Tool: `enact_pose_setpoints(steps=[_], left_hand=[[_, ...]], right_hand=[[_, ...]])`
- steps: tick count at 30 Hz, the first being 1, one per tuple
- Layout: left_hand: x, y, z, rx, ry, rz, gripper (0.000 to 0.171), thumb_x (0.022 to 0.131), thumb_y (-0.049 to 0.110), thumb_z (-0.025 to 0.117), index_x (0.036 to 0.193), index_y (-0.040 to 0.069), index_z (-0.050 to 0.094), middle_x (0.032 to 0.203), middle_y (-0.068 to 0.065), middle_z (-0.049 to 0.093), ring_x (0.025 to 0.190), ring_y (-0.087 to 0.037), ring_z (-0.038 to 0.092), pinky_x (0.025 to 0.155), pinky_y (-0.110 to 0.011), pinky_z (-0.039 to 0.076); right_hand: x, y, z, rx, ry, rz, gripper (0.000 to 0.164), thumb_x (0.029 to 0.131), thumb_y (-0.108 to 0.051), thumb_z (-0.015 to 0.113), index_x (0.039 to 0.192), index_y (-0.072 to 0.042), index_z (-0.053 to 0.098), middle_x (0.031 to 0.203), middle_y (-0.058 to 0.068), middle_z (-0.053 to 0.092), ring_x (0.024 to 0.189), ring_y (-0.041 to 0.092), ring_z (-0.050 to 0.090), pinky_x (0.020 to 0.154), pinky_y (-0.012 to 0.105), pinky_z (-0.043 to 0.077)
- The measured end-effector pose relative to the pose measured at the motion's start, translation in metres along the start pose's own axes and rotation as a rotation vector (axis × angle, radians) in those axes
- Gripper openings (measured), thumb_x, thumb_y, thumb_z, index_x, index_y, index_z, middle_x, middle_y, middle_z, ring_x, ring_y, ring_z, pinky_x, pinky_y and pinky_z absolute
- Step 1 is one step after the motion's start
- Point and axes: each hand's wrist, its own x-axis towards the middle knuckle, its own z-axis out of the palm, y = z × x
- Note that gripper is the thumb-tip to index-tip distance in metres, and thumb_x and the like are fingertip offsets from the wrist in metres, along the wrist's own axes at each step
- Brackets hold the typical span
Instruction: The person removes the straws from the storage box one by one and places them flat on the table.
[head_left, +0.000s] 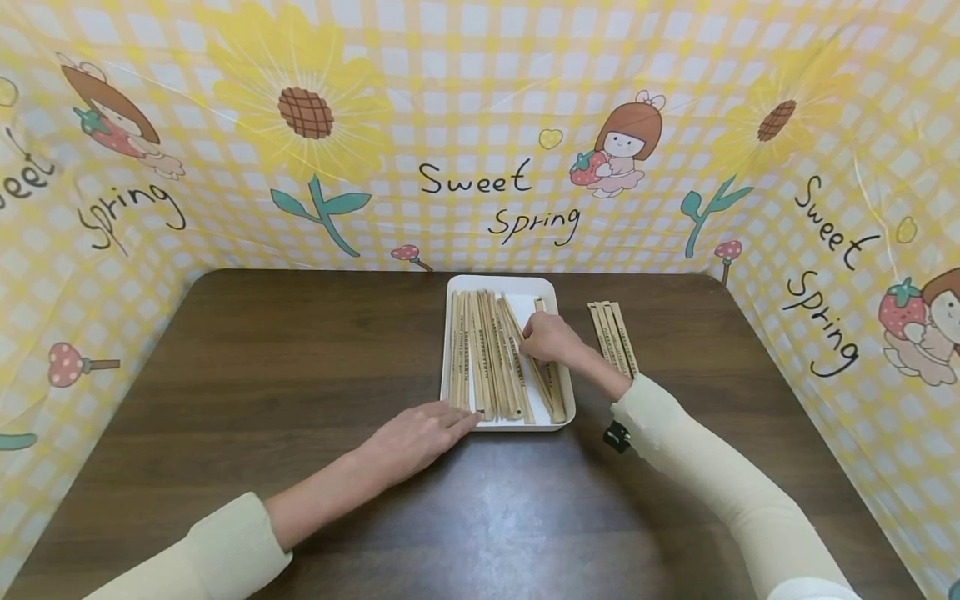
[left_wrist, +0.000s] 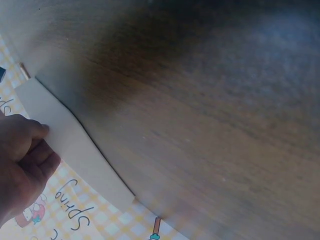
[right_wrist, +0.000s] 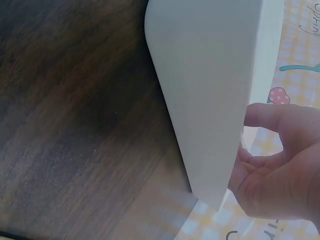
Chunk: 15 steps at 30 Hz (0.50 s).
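A white rectangular tray point(head_left: 566, 400) holds several long, thin sticks in brown printed paper wrappers point(head_left: 480, 358). At its near left corner, my left hand point(head_left: 420, 433) grips the rim with thumb and fingers. In the left wrist view those fingertips point(left_wrist: 44, 131) are right at the edge of the tray's wall point(left_wrist: 75, 145). My right hand point(head_left: 553, 337) reaches over the tray's right side, fingers curled at a slanted paper-wrapped stick point(head_left: 542, 387) and pinching it. The right wrist view has this hand point(right_wrist: 280, 160) partly behind the tray's wall point(right_wrist: 205, 100), which hides what it holds.
To the right of the tray, a small group of the same wrapped sticks point(head_left: 611, 333) lies side by side on the dark wooden table point(head_left: 337, 333). A yellow checked cloth point(head_left: 465, 100) with printed flowers and words stands around the table's back and sides.
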Motion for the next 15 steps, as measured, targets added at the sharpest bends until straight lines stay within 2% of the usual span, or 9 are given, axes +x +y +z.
enact_pose_setpoints(steps=[7, 15], left_hand=[[0.0002, 0.0002, -0.0004, -0.002, -0.004, 0.001, 0.040, 0.090, -0.002, 0.066, 0.129, -0.002, 0.063, 0.119, -0.011, 0.069, 0.108, -0.024, 0.066, 0.096, -0.034, 0.052], [0.0002, 0.0006, 0.0007, 0.005, 0.004, 0.000, 0.040, 0.089, -0.002, 0.067, 0.129, -0.001, 0.063, 0.118, -0.010, 0.070, 0.108, -0.023, 0.066, 0.095, -0.034, 0.052]], right_hand=[[-0.0018, -0.0009, -0.0016, 0.060, -0.007, 0.007, 0.047, 0.090, -0.004, 0.059, 0.055, -0.015, 0.030, 0.043, -0.004, 0.032, 0.038, 0.009, 0.035, 0.041, 0.022, 0.021], [-0.0009, -0.0024, -0.0019, 0.131, -0.024, 0.036, 0.032, 0.090, -0.007, 0.059, 0.062, -0.013, 0.046, 0.047, -0.005, 0.035, 0.041, 0.008, 0.038, 0.043, 0.021, 0.033]])
